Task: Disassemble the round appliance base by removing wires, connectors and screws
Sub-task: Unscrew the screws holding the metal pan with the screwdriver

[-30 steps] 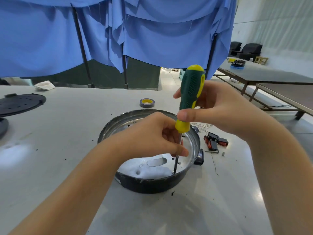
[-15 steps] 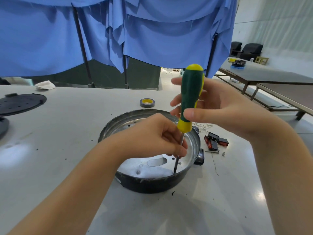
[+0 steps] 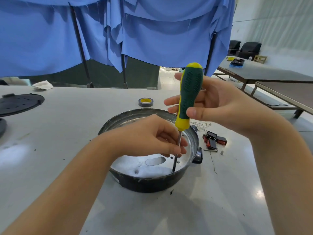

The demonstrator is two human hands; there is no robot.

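Observation:
The round appliance base (image 3: 152, 182), black outside with a shiny metal floor, sits in the middle of the grey table. A green and yellow screwdriver (image 3: 190, 92) stands nearly upright in it, its tip on the metal floor near the front right wall. My right hand (image 3: 215, 106) holds the handle between thumb and loosened fingers. My left hand (image 3: 150, 136) reaches into the base and pinches the steel shaft low down. Any screw under the tip is hidden.
Removed black and red connectors (image 3: 214, 139), thin wires (image 3: 201, 124) and a loose screw (image 3: 221, 152) lie right of the base. A roll of tape (image 3: 146, 102) sits behind it. A black perforated round plate (image 3: 18, 104) lies at far left. Blue cloth hangs behind the table.
My right hand has shifted its hold on the handle: the fingers have opened out and the thumb sits lower. The screwdriver stays upright at the same spot. My left hand stays on the shaft.

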